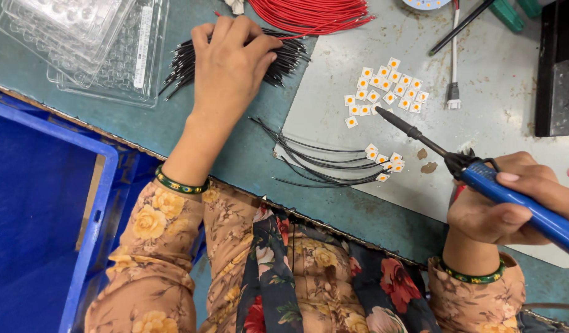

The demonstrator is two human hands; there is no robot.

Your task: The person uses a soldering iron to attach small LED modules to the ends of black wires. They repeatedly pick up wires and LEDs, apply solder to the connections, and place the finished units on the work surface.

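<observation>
My left hand (232, 58) lies on the bundle of black wires (179, 65) at the far side of the green table (235, 154). The fingers (201, 37) are bent down over the wires and touch them, but I cannot tell if they really pinch a wire or only rest there. Just beyond this bundle I see a bundle of red wires (309, 13).

My right hand (503, 206) is closed around the blue handle of the soldering iron (482, 176). The iron points to the left and away from me, tilted, and its dark tip (380, 111) is just at the near edge of the group of loose white chips (386, 92) with yellow centres. These chips lie on the grey mat (500, 92), close together, some touching.

Nearer to me there is a second, smaller group of chips (386, 163) with thin black wires (321, 163) already joined to them. These wires spread to the left, over the edge of the mat and onto the table. Two small brown spots (426, 160) are on the mat beside them.

At the far left stand clear plastic trays (93, 43), stacked one on another. A blue crate (93, 203) is below the table edge on my left side. On both wrists I wear a green bangle (179, 184).
</observation>
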